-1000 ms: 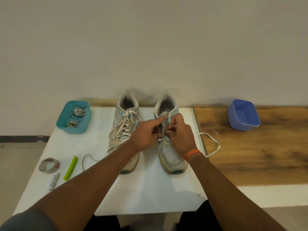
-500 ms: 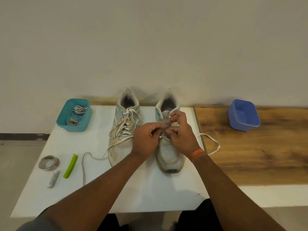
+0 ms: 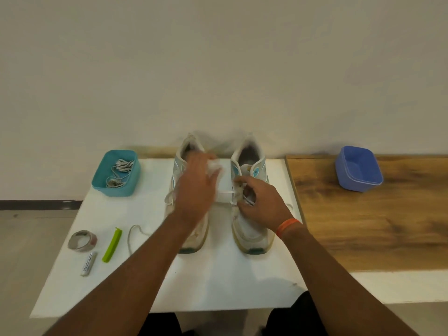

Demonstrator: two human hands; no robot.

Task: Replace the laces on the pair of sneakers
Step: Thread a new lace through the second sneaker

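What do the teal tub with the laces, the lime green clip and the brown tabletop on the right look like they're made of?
Teal rectangular tub: looks like moulded plastic, one smooth even colour, rounded corners. Lime green clip: probably plastic, bright uniform colour, slightly glossy. Brown tabletop: wood or wood-look laminate, with streaky grain; I can't tell which.

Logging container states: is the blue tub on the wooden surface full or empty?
Empty: the blue tub sits upright on the wooden surface, its bare inside visible.

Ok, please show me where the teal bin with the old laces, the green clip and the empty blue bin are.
teal bin (image 3: 132, 185): head view, on its front right wall.
green clip (image 3: 112, 244): head view, on the middle of its length.
blue bin (image 3: 356, 184): head view, on its front wall below the rim.
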